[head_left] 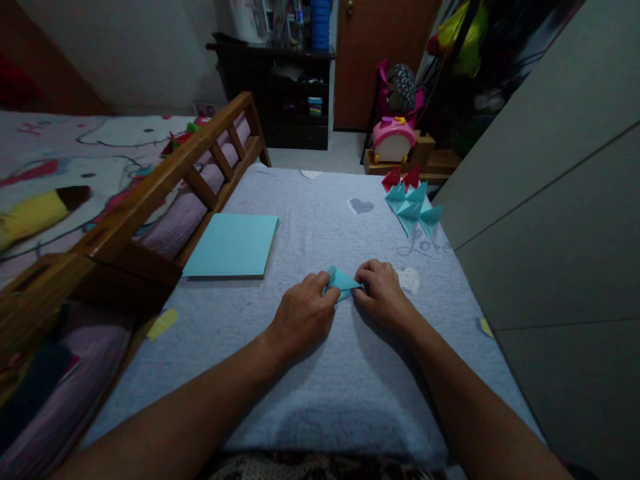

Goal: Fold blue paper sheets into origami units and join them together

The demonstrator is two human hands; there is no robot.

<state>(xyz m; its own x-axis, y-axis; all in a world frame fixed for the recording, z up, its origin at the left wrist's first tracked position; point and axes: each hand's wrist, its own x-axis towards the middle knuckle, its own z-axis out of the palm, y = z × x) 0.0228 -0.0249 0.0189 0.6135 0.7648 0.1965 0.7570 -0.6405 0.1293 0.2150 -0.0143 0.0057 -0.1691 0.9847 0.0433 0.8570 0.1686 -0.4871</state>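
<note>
A small folded piece of turquoise paper (342, 281) lies between my hands on the light blue bedspread. My left hand (306, 313) is closed on its left end, fingers bent over the edge. My right hand (383, 292) pinches the pointed right tip with thumb and fingers. Beyond my left hand sits a square stack of turquoise paper (233, 245). Folded turquoise paper shapes (411, 208) stand at the far right of the bed, with folded red paper shapes (400, 179) just behind them.
A wooden rail (165, 180) runs along the left side, with another bed (115, 153) past it. A pale cabinet (560, 200) borders the right side. At the back are a dark shelf (280, 87) and a pink and white case (394, 141).
</note>
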